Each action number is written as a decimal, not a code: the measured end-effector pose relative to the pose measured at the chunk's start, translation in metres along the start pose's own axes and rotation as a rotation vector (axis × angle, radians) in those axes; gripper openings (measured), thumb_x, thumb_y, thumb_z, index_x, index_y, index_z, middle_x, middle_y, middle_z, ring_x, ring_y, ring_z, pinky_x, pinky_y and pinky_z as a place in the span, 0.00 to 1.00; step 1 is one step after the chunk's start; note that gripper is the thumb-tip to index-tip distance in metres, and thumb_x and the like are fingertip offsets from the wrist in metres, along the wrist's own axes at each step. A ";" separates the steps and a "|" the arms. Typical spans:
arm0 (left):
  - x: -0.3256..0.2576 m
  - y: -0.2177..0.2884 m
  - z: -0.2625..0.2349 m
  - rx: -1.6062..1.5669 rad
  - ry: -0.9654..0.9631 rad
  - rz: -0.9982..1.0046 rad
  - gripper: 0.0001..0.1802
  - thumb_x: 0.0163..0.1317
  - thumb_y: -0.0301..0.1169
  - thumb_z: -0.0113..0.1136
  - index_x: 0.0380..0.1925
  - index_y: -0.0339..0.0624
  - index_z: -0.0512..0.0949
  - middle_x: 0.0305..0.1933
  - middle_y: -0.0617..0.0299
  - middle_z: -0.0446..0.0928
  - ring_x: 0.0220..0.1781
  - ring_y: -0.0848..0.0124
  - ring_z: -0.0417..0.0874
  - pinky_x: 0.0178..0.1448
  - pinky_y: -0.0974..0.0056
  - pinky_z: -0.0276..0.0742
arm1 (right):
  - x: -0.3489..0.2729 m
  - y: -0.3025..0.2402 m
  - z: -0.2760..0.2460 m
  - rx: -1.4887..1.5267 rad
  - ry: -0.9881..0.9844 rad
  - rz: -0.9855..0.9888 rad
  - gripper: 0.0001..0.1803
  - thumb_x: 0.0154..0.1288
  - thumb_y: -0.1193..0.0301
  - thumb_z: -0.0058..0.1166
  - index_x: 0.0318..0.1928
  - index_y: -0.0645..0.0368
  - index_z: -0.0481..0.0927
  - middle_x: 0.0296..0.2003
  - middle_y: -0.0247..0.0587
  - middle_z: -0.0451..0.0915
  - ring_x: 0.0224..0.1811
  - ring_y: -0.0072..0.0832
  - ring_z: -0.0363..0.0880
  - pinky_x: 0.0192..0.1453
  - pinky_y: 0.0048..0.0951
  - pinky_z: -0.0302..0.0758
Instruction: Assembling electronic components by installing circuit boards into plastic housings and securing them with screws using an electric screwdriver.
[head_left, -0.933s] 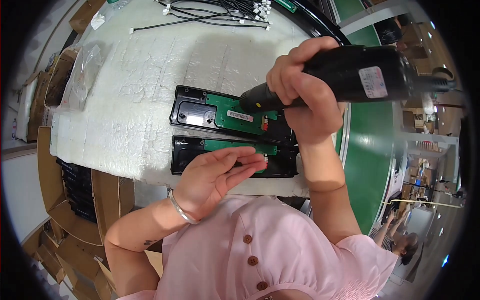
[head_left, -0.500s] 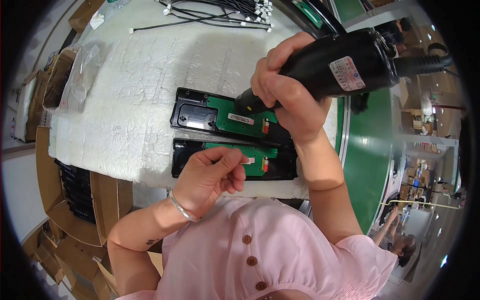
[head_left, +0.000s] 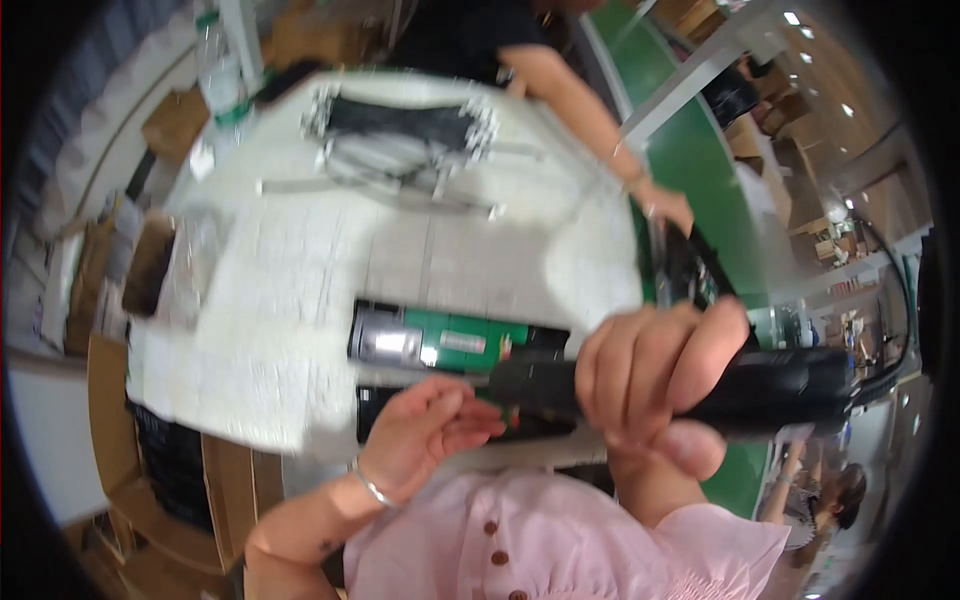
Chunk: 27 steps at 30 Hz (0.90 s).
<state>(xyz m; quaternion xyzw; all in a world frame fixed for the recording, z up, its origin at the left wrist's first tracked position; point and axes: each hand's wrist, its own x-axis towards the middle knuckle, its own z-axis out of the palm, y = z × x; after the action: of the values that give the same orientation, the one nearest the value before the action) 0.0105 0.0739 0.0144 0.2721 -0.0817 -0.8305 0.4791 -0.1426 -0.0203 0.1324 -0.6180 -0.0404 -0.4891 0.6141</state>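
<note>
My right hand [head_left: 660,380] grips a black electric screwdriver [head_left: 790,385], held level with its nose pointing left. Below that nose and partly covered lies the nearer black plastic housing [head_left: 372,405]. Over this housing my left hand [head_left: 425,435] hovers, its fingers curled in toward the thumb. Blur hides whether anything small is between them. Just beyond is the farther black housing [head_left: 545,340], with a green circuit board [head_left: 470,345] and a white label in it. Both housings rest on a white foam-like work surface [head_left: 300,350].
A bundle of black cables [head_left: 400,125] with white connectors lies at the far side. A co-worker's hand [head_left: 665,207] reaches to dark parts [head_left: 690,265] at the right. A plastic bottle [head_left: 222,75] stands far left; cardboard boxes [head_left: 235,480] line the left side.
The screwdriver has come away from the farther housing, moving right and nearer me, and now points left. The view has shifted, bringing the co-worker's arm and the bottle into sight. My left hand stays curled.
</note>
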 end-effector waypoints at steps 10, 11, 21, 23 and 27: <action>0.005 0.002 0.004 -0.126 0.056 0.166 0.06 0.61 0.26 0.51 0.37 0.37 0.73 0.37 0.57 0.76 0.37 0.71 0.79 0.41 0.73 0.77 | -0.011 -0.019 0.007 -0.045 0.049 -0.060 0.10 0.45 0.79 0.52 0.29 0.59 0.66 0.12 0.33 0.69 0.11 0.22 0.68 0.17 0.22 0.68; 0.006 -0.002 0.001 -0.120 0.056 0.164 0.06 0.61 0.26 0.51 0.37 0.37 0.73 0.37 0.57 0.76 0.37 0.71 0.79 0.41 0.73 0.77 | -0.012 -0.019 0.007 -0.037 0.070 -0.055 0.10 0.45 0.79 0.52 0.30 0.59 0.66 0.13 0.33 0.69 0.11 0.22 0.68 0.17 0.22 0.68; 0.009 -0.009 0.003 -0.251 0.001 0.163 0.07 0.62 0.29 0.51 0.35 0.38 0.73 0.33 0.60 0.76 0.33 0.75 0.78 0.35 0.77 0.77 | -0.018 -0.021 0.008 0.003 0.093 -0.070 0.11 0.47 0.78 0.51 0.32 0.59 0.65 0.14 0.33 0.70 0.12 0.22 0.68 0.19 0.23 0.68; 0.009 -0.011 0.003 -0.238 -0.002 0.162 0.07 0.62 0.30 0.51 0.35 0.38 0.73 0.32 0.60 0.76 0.32 0.75 0.77 0.35 0.77 0.77 | -0.018 -0.015 0.008 0.003 0.091 -0.087 0.11 0.47 0.77 0.51 0.32 0.58 0.65 0.14 0.33 0.70 0.12 0.22 0.68 0.19 0.23 0.67; 0.010 -0.012 0.005 -0.276 0.019 0.193 0.08 0.62 0.33 0.51 0.32 0.40 0.72 0.32 0.61 0.76 0.32 0.76 0.76 0.34 0.77 0.74 | -0.019 -0.013 0.012 -0.027 0.089 -0.082 0.12 0.46 0.77 0.52 0.32 0.58 0.65 0.13 0.33 0.70 0.12 0.22 0.68 0.19 0.23 0.67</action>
<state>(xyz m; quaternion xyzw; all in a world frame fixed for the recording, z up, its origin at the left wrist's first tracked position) -0.0050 0.0711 0.0097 0.2024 0.0120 -0.7814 0.5901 -0.1544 0.0024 0.1326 -0.6016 -0.0317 -0.5415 0.5864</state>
